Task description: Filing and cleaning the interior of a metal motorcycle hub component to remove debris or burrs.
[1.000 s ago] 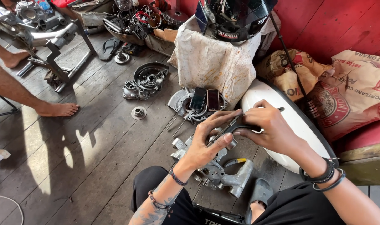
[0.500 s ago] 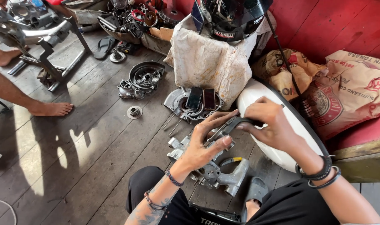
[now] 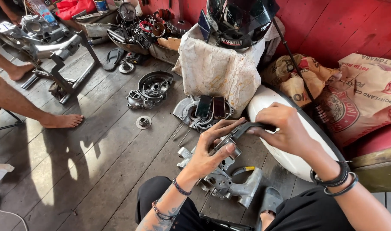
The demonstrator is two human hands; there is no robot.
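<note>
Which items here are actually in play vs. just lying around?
In play:
- left hand
- right hand
- dark curved tool, held by both
- grey engine casing beneath

Lying about:
- two phones
- helmet
- round engine cover
- printed sacks

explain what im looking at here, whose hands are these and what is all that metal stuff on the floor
This is a view from a camera worn on a person's head, looking down at their own two hands. The left hand and right hand together hold a small metal part with a dark curved handle. Below them, on the wooden floor, lies a grey engine casing. Further off lie a round engine cover, two phones and a helmet on a cloth-draped stand. The bare foot on the left is another person's.
</note>
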